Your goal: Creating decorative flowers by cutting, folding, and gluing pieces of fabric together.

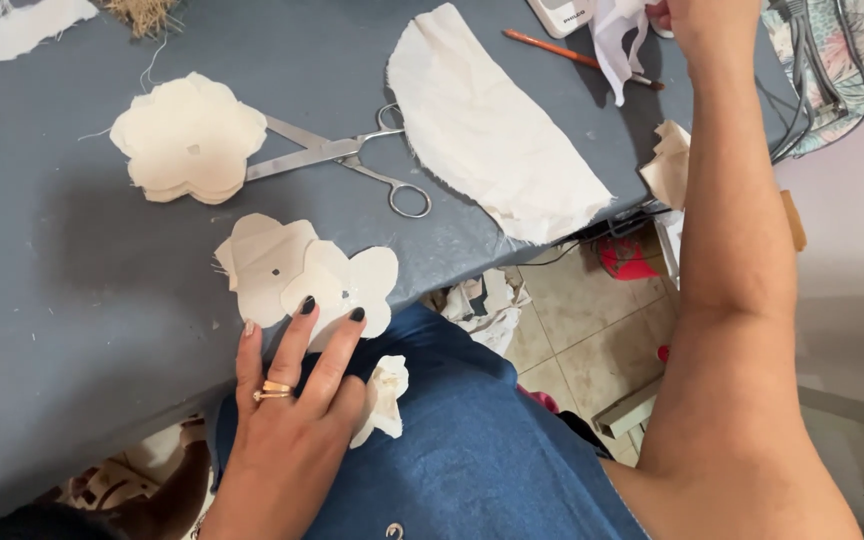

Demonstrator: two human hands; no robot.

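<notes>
My left hand (292, 410) lies flat at the near edge of the blue-grey table (72, 270), its fingertips pressing on cream flower-shaped fabric cutouts (302, 270). A small cream fabric piece (384, 398) sits under its palm side, on my blue denim lap. My right hand (702, 25) reaches to the far right of the table and pinches a thin white fabric scrap (617, 45). A stack of cream flower cutouts (187, 140) lies at the upper left, partly over metal scissors (352, 155). A large half-round cream fabric piece (492, 130) lies in the middle.
An orange pencil (552, 45) lies beyond the half-round piece, near a white device (562, 12) at the top edge. Crumpled fabric (667, 165) sits at the table's right edge. Cables and patterned cloth (822, 70) are at the upper right. Scraps (482, 305) lie on the tiled floor.
</notes>
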